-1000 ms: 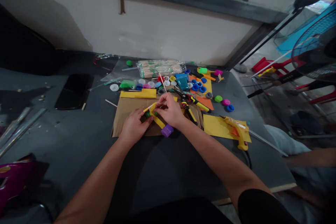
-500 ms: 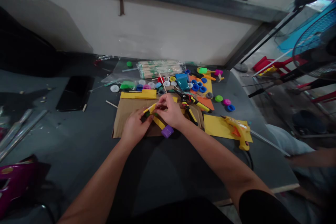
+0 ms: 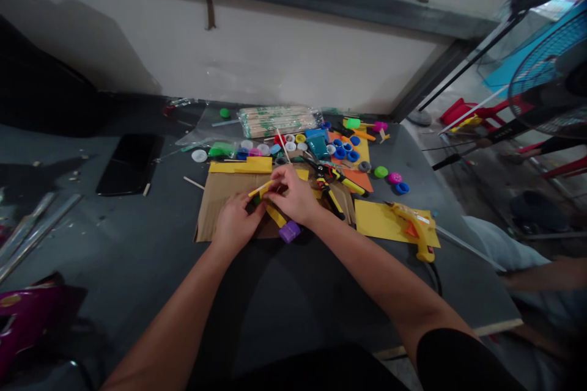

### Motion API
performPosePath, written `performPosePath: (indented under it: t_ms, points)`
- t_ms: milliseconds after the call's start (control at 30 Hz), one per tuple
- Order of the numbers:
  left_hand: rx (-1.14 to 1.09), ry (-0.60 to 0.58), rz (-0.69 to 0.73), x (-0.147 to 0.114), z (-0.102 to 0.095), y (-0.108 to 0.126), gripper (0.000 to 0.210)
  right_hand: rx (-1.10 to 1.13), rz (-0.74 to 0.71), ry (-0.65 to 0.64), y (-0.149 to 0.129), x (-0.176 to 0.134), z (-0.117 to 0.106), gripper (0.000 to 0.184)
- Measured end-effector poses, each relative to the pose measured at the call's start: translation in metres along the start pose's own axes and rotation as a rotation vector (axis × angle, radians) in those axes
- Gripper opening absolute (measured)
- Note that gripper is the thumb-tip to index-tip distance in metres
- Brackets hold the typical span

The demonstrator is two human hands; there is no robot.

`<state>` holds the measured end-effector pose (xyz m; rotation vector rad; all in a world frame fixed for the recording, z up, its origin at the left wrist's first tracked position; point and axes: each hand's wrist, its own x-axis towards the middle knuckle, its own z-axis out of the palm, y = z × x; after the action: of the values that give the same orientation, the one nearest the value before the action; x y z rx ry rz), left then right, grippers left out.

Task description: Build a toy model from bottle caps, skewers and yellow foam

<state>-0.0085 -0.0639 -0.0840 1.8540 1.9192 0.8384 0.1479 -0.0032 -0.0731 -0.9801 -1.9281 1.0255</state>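
Observation:
Both my hands meet over a brown cardboard sheet [image 3: 215, 208] on the dark table. Between them is a small craft piece of yellow strips [image 3: 276, 216] with a purple bottle cap [image 3: 289, 231] at its near end. My left hand [image 3: 238, 220] is closed on its left side, where a bit of green shows under the fingers. My right hand [image 3: 293, 195] pinches its upper part from the right. A thin wooden stick [image 3: 282, 145] points up just beyond the right fingertips. The fingers partly hide the piece.
Pliers [image 3: 328, 183] with yellow-black handles lie right of my hands. A yellow glue gun [image 3: 422, 232] rests on yellow card [image 3: 373, 220]. Behind are loose bottle caps [image 3: 339, 151] and bagged wooden sticks [image 3: 277, 120]. A black phone [image 3: 129, 164] lies left; a person's arm [image 3: 550, 275] is at right.
The purple cap end of the piece has shifted slightly left, and the yellow strip at the fingertips has tilted a little. Both hands keep their hold in nearly the same place.

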Motion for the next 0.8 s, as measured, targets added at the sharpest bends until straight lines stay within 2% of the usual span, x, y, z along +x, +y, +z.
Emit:
performPosePath:
  t_ms: [233,433,600,800]
  points:
    - [-0.035,0.015,0.063,-0.0005,0.0004,-0.0009,0.027,0.008,0.043,-0.007,-0.0026,0.0005,0.0003,0.036]
    - [-0.072,0.023,0.056,-0.0004,-0.0017,0.0034,0.026,-0.044,-0.063,0.019,-0.0010,0.0053,-0.0010,0.017]
    - [-0.094,0.001,0.029,-0.0001,-0.0022,0.0035,0.026,0.036,-0.053,0.034,0.0012,0.0073,0.0000,0.015]
    - [-0.122,-0.009,0.073,-0.0008,-0.0029,-0.0008,0.029,0.030,-0.051,0.006,-0.0004,0.0068,0.0005,0.011]
